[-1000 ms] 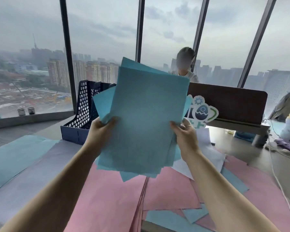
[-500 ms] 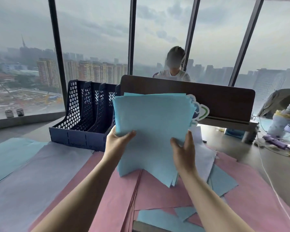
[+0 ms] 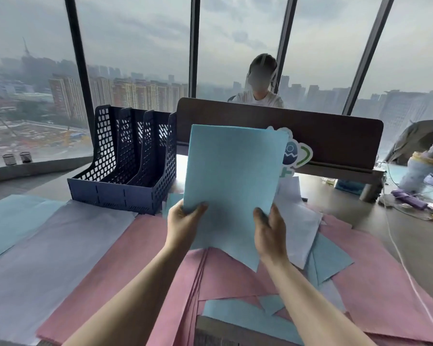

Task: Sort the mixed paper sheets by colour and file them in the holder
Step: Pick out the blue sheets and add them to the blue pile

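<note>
- Far left on the table [image 3: 385,221], large blue and lilac sheets [image 3: 48,245] lie flat side by side; they look like backing spread under the work rather than pieces waiting to be filed.
- The navy file holder [image 3: 125,171] stands upright behind them, its slots open toward the person, so a stack can drop straight in. Every slot I can see into looks unfilled.
- The left hand [image 3: 183,226] grasps the lower left edge of the blue paper stack [image 3: 233,186], thumb on the front.
- That stack is held upright above the table, just right of the holder, probably being squared before filing.
- The right hand [image 3: 269,233] pinches the lower right edge the same way.
- Pink sheets [image 3: 140,270] lie spread under both arms, with loose white and blue sheets [image 3: 318,248] to the right, still unsorted.
- A cartoon sticker [image 3: 296,156] peeks out on the dark desk divider [image 3: 335,141]; any writing there is hidden.
</note>
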### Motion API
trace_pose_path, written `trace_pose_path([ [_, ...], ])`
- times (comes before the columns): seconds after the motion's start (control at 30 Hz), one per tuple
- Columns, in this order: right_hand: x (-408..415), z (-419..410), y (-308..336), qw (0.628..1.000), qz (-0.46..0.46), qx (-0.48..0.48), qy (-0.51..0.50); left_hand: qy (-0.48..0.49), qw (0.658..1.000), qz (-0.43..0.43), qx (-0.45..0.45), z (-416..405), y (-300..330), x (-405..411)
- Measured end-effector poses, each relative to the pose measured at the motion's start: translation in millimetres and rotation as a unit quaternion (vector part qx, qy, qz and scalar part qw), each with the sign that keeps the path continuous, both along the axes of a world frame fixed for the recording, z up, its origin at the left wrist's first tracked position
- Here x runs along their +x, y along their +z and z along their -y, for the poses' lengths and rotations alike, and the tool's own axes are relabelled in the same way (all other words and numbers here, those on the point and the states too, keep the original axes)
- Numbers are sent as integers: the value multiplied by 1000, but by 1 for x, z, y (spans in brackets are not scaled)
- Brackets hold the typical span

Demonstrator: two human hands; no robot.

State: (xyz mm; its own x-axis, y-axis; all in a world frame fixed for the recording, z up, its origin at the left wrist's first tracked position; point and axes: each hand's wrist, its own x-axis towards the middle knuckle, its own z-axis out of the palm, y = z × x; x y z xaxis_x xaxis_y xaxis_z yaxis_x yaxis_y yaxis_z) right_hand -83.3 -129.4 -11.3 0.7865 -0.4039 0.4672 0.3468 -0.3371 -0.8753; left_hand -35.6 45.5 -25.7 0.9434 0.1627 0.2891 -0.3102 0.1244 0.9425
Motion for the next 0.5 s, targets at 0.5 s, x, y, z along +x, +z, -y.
trace_pose_path([
  [0.5, 3, 2, -8, 996, -68, -42, -27, -28, 999, -14, 36, -16, -7, 9],
])
